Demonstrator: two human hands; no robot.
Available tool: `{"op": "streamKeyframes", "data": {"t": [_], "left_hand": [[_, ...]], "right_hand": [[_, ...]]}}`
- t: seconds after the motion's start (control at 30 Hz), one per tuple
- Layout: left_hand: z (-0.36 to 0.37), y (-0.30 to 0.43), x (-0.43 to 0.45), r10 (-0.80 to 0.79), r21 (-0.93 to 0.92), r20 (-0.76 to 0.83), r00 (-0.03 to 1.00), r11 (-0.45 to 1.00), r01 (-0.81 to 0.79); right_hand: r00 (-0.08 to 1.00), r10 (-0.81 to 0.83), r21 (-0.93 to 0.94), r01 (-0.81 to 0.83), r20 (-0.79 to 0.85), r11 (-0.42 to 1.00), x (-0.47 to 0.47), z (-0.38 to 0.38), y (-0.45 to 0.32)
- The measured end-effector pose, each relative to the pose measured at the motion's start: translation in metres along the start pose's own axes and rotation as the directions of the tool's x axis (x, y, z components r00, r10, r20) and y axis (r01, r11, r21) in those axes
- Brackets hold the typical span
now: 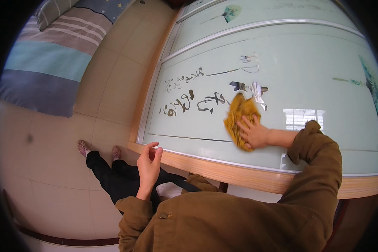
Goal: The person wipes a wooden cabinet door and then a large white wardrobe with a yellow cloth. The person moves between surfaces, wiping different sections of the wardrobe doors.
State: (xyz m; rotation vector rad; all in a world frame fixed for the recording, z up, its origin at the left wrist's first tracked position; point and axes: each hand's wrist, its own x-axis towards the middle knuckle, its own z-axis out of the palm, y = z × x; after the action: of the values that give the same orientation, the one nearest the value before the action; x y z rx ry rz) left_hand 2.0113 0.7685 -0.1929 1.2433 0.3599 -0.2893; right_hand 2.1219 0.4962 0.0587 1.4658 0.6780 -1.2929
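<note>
A crumpled mustard-yellow cloth [238, 121] lies flat against a pale frosted glass panel [302, 69] that bears mirrored brush-style lettering. Spread over the cloth's right side, my right hand [253, 132] presses it to the glass, beside a large reflective character; its fingers are slightly blurred. My left hand [149, 160] is near the panel's lower left corner, in front of the light wood frame [214, 162]. Its fingers are curled loosely and apart, with nothing in them.
Metal rails [255, 25] divide the panels. Fan pictures decorate the glass, one at the top [231, 13], another at the far right [370, 82]. A bed with a striped cover [47, 60] stands at the upper left, across the tiled floor [60, 151].
</note>
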Motion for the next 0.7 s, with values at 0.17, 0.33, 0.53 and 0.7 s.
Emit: {"op": "streamKeyframes", "data": {"t": [0.17, 0.33, 0.53, 0.7], "left_hand": [[0.001, 0.008, -0.002, 0.009, 0.019, 0.032, 0.999, 1.0, -0.01], [-0.001, 0.004, -0.004, -0.02, 0.056, 0.031, 0.999, 0.998, 0.019], [0.004, 0.007, -0.006, -0.011, 0.032, 0.033, 0.999, 0.999, 0.01], [0.003, 0.003, -0.007, -0.036, 0.059, 0.01, 0.999, 0.998, 0.036]], "right_hand": [[0.954, 0.263, 0.128, -0.245, -0.143, 0.961, 0.012, 0.011, 0.055], [0.966, 0.237, 0.11, -0.226, -0.101, 0.968, 0.007, 0.013, 0.037], [0.994, 0.106, 0.218, -0.096, -0.034, 0.971, -0.001, 0.004, 0.059], [0.994, 0.003, 0.184, 0.018, -0.113, 0.983, -0.005, -0.001, 0.012]]}}
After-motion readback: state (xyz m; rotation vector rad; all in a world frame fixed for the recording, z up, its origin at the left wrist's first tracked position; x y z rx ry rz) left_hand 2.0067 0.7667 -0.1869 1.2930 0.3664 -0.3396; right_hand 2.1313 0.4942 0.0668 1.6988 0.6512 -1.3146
